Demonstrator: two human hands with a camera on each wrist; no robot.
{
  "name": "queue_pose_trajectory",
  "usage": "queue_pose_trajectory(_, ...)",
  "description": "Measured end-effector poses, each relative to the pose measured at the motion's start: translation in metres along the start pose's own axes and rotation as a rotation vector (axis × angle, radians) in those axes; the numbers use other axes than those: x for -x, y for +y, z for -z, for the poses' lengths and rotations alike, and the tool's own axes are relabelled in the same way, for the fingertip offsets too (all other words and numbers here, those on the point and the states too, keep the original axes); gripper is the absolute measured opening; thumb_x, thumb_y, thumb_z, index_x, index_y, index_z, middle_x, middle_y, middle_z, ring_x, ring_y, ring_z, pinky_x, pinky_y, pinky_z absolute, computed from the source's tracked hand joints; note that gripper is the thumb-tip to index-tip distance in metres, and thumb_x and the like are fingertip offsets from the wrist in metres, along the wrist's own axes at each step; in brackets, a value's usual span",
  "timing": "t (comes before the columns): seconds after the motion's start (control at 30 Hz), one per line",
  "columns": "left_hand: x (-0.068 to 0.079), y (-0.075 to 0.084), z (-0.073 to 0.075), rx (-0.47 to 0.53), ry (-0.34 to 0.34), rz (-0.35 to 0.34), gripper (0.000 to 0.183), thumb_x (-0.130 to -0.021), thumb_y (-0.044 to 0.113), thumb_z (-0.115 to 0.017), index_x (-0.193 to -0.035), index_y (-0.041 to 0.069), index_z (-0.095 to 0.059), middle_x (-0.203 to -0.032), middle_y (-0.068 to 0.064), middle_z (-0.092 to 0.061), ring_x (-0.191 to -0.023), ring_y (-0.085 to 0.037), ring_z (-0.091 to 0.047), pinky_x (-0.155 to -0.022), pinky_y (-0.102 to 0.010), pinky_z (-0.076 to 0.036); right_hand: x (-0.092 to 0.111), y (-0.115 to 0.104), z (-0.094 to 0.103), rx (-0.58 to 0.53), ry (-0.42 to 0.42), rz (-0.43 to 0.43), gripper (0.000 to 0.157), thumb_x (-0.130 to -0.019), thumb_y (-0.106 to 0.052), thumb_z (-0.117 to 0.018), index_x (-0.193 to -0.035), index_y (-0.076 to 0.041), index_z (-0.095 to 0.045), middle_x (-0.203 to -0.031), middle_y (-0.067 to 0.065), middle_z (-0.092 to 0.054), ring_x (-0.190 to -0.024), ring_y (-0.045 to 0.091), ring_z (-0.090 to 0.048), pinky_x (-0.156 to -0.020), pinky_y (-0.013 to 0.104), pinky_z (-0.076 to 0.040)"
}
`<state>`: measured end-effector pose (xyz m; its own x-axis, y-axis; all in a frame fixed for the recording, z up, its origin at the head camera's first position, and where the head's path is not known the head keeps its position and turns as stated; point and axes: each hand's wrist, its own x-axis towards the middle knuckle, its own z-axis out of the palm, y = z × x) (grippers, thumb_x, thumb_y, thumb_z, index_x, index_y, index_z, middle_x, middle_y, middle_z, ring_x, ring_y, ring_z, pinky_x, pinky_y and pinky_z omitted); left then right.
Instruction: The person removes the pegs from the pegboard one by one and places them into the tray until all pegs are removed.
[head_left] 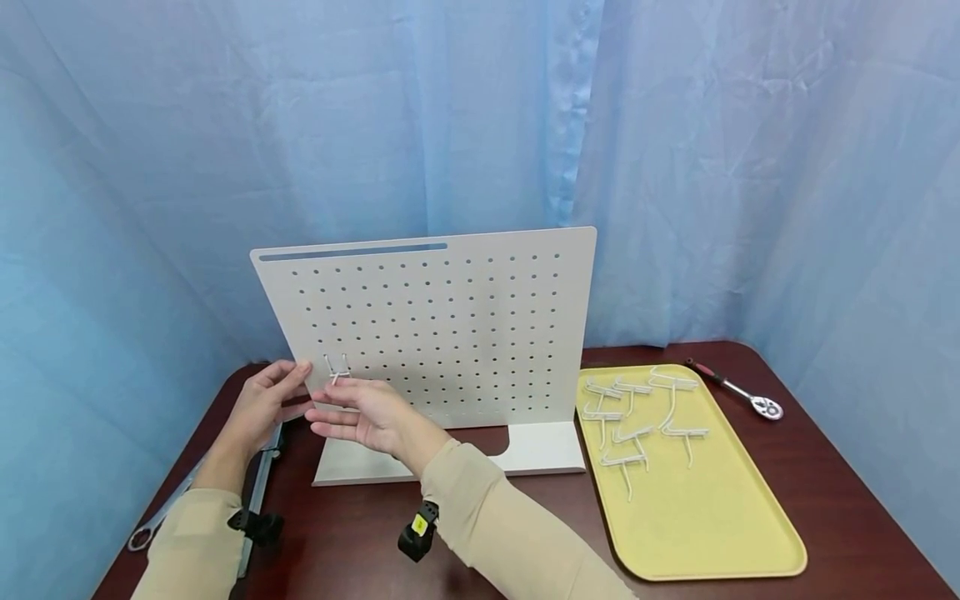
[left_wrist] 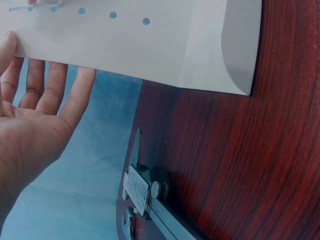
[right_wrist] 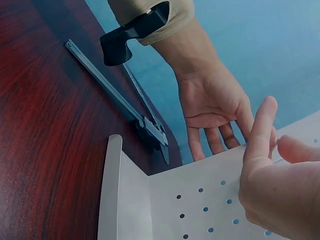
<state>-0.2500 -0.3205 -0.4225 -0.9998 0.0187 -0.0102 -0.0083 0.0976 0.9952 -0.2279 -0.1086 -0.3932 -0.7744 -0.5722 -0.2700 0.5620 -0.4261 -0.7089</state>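
A white pegboard (head_left: 450,333) stands on its base, dotted with rows of holes. My left hand (head_left: 258,412) grips its left edge, thumb on the front face and fingers behind, as the left wrist view also shows at the fingers (left_wrist: 54,90). A white wire hook (head_left: 337,369) sits against the board's lower left holes. At that hook my right hand (head_left: 375,417) pinches with thumb and index finger, the other fingers loosely extended. In the right wrist view the right hand (right_wrist: 280,190) hides the hook.
On the right, a yellow tray (head_left: 712,525) holds several white wire hooks (head_left: 626,461). A ratchet wrench (head_left: 738,392) lies beyond it. Left of the board are a caliper (left_wrist: 145,192) and a wrench (head_left: 150,525). Blue curtains (head_left: 480,108) surround the table.
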Motion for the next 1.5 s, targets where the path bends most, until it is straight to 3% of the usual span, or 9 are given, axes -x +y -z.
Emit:
queue_pose_trajectory(0.3,-0.002,0.003,0.003,0.022,-0.038,0.009,0.02,-0.1,0.036,-0.066,-0.105,0.017,-0.069,-0.102,0.006,-0.071,-0.094,-0.009,-0.07,-0.079,-0.03,-0.06,0.0,-0.002,0.002,0.031,0.0,0.0,0.036,-0.103,-0.007,-0.059,-0.138,0.001,-0.056,-0.13,0.019,-0.065,-0.094,0.023,-0.071,-0.097,0.044,-0.054)
queue_pose_trajectory(0.57,-0.005,0.004,0.012,-0.002,-0.113,0.063,0.018,-0.102,0.036,-0.063,-0.11,0.021,-0.07,-0.105,0.007,-0.073,-0.097,-0.01,-0.071,-0.082,-0.033,-0.06,-0.001,0.0,0.003,0.032,-0.004,-0.008,0.036,-0.102,-0.005,-0.059,-0.137,0.002,-0.057,-0.125,0.018,-0.067,-0.088,0.021,-0.071,-0.098,0.044,-0.053)
queue_pose_trajectory(1.03,-0.006,0.003,0.012,0.037,-0.127,0.064,0.019,-0.102,0.034,-0.063,-0.109,0.017,-0.07,-0.104,0.003,-0.074,-0.096,-0.015,-0.073,-0.082,-0.035,-0.06,0.003,-0.003,0.002,0.114,-0.063,-0.01,0.036,-0.101,-0.005,-0.062,-0.136,-0.002,-0.059,-0.128,0.021,-0.066,-0.081,0.02,-0.071,-0.092,0.044,-0.057)
queue_pose_trajectory(1.27,-0.007,0.001,0.01,0.03,-0.116,0.068,0.018,-0.102,0.034,-0.064,-0.109,0.019,-0.071,-0.107,0.006,-0.073,-0.098,-0.013,-0.072,-0.085,-0.04,-0.059,0.017,-0.01,0.012,0.222,-0.063,-0.016,0.04,-0.099,-0.007,-0.064,-0.139,-0.003,-0.058,-0.12,0.017,-0.069,-0.08,0.021,-0.071,-0.085,0.043,-0.06)
queue_pose_trajectory(1.5,-0.006,0.002,0.009,0.045,-0.083,0.074,0.018,-0.1,0.035,-0.067,-0.106,0.019,-0.072,-0.105,0.008,-0.073,-0.096,-0.012,-0.072,-0.082,-0.039,-0.06,0.046,-0.029,0.036,0.334,-0.068,0.032,0.042,-0.099,-0.009,-0.065,-0.139,-0.001,-0.057,-0.114,0.015,-0.07,-0.076,0.02,-0.071,-0.073,0.038,-0.062)
